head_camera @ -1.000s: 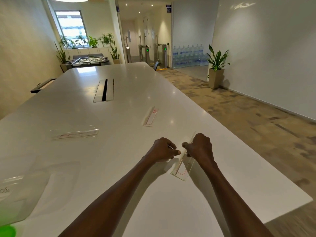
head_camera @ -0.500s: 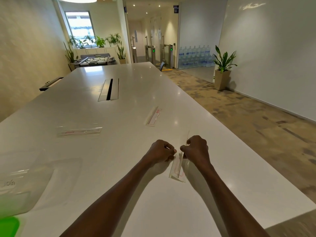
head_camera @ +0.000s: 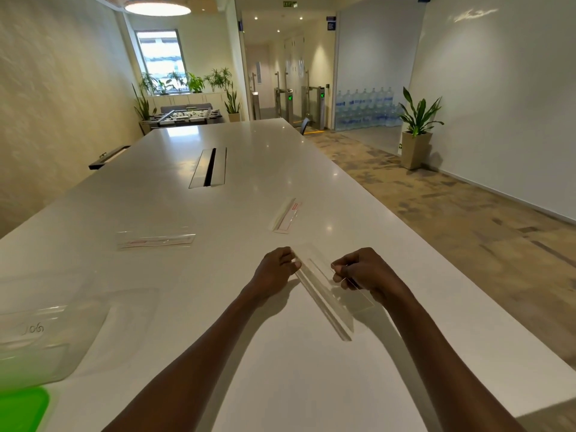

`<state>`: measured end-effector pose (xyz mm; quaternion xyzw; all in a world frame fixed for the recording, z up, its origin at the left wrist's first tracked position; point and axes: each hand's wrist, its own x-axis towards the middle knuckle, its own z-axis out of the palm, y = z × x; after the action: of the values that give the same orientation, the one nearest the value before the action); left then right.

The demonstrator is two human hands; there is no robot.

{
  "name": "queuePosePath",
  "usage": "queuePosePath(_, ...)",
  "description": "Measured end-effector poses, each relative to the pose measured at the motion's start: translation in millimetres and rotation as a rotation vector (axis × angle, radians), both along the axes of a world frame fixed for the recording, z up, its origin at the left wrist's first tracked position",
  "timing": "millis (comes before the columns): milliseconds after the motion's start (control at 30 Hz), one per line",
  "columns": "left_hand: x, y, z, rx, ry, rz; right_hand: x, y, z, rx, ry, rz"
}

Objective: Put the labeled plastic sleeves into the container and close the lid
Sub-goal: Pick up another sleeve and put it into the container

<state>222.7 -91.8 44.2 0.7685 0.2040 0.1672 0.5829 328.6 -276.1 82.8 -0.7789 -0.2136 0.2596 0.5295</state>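
1. Hands: left hand [head_camera: 277, 269] and right hand [head_camera: 363, 272] both pinching one clear sleeve [head_camera: 327, 294], held just above white bench [head_camera: 249, 369]
2. Two more labeled sleeves flat on bench: far sleeve [head_camera: 286, 216], left sleeve [head_camera: 155, 240]
3. Clear container [head_camera: 46, 341] at left edge, green lid [head_camera: 21, 406] beside it, off

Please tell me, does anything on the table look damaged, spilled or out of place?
Nothing looks damaged or spilled. Two labeled plastic sleeves lie flat and apart on the white table, at different angles. The left hand and right hand pinch a third sleeve. The clear container stands at the left edge.
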Motion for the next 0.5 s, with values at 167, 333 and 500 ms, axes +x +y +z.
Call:
queuePosePath(167, 3, 0, -6, 0.070, 0.021, 0.131, 20, -5, -5, -0.043, 0.085, 0.064)
queuePosePath(333, 4, -4, -9, 0.247, 0.057, 0.225, 43, -6, -16, -0.108, 0.049, 0.104)
queuePosePath(500, 3, -8, -14, 0.307, 0.061, 0.310, 60, -5, -22, -0.180, -0.051, 0.156)
